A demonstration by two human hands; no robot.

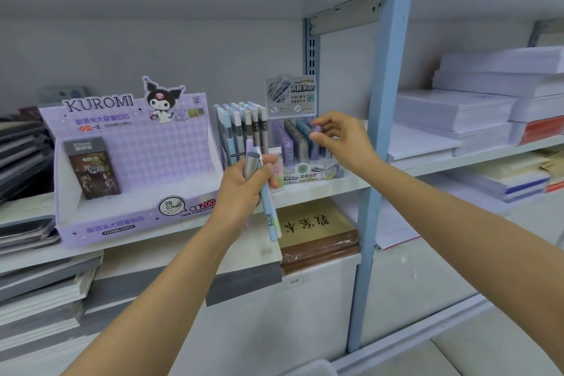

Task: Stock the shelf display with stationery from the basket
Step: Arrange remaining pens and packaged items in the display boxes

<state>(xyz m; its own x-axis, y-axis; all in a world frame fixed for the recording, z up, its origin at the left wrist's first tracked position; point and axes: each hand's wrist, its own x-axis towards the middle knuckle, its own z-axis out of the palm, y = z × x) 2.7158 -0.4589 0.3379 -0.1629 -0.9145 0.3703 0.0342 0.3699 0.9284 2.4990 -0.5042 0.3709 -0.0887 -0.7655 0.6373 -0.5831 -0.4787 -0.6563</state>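
left hand (241, 185) grips maybe three pens (269, 217); right hand (340, 139) pinches one tube (316, 128).

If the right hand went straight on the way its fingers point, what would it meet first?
Probably the tubes standing in the lead-refill display: the right hand, pinching a purple tube, points left and forward at them. Depth is unclear; it may already touch them.

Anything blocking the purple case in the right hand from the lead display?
Nothing visible. The right hand pinches the purple case over the right end of the lead display. The left hand, gripping pens, sits lower left, clear.
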